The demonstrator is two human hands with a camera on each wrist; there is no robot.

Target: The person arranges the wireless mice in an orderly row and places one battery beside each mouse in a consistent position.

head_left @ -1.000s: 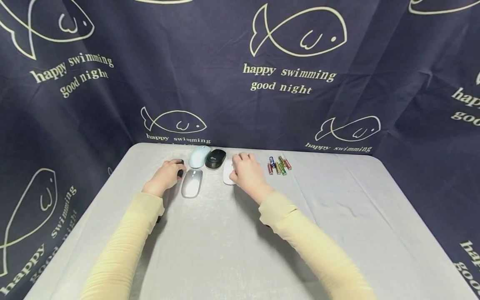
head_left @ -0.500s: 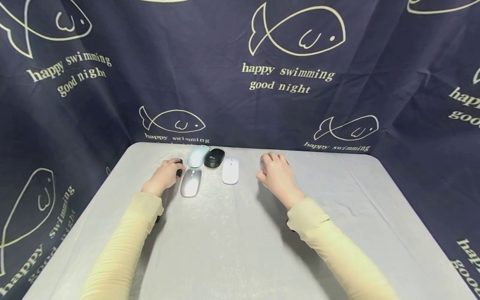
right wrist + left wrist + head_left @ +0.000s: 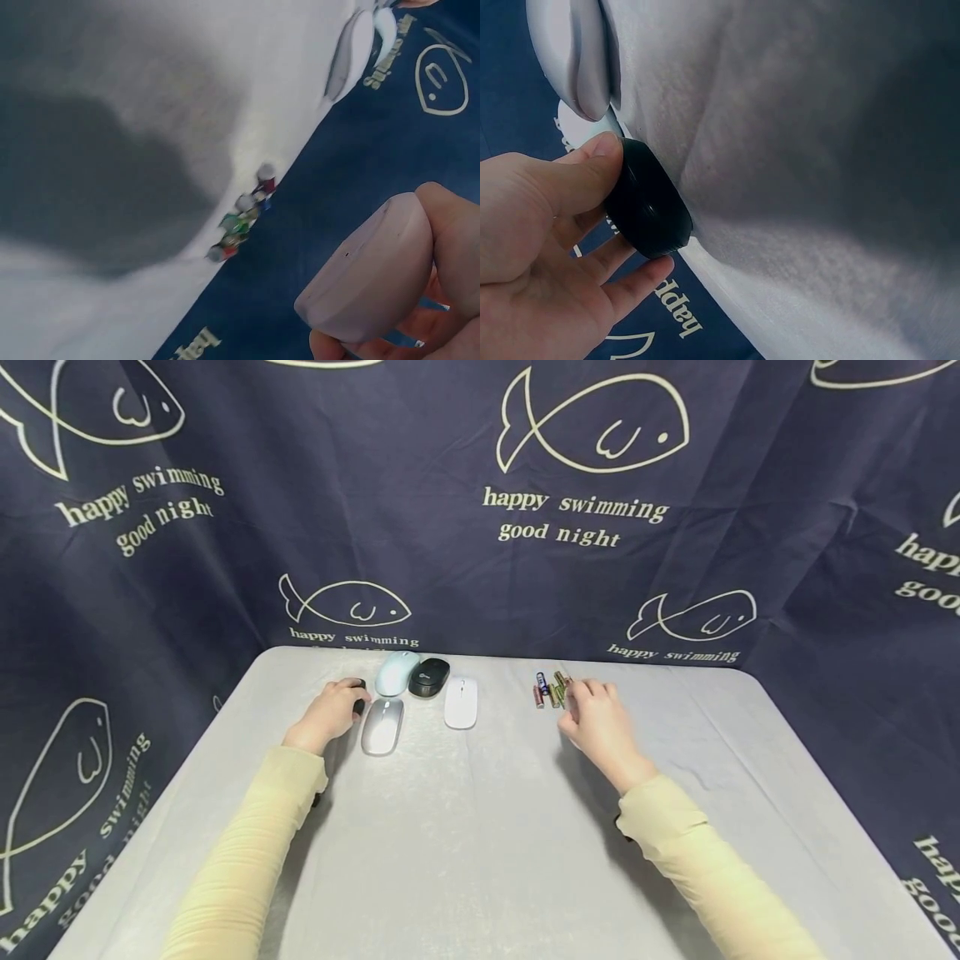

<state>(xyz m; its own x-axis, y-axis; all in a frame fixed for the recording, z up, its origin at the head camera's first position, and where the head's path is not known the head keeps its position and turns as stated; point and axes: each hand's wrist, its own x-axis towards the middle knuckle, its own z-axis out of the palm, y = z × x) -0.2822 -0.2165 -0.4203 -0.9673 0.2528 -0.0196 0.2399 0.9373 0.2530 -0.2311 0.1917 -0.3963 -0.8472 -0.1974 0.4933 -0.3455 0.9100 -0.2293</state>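
My left hand (image 3: 324,717) grips a black computer mouse (image 3: 360,697) by its sides at the left of the mouse group. In the left wrist view, that mouse stands tilted on its edge between thumb and fingers, low at the cloth. My right hand (image 3: 602,731) holds a pale pinkish-white mouse (image 3: 371,274), which the hand hides in the head view. It hovers just right of several small coloured batteries (image 3: 555,695), covering some of them. Between the hands lie a silver mouse (image 3: 382,727), a light blue mouse (image 3: 397,673), another black mouse (image 3: 430,678) and a white mouse (image 3: 461,702).
A pale grey cloth covers the table (image 3: 450,843). Directly behind its far edge hangs a dark blue curtain (image 3: 480,602) printed with fish and lettering, which also runs along both sides.
My right hand has moved right from beside the white mouse, across the batteries to their right side, uncovering the white mouse. The left hand has stayed on its black mouse.
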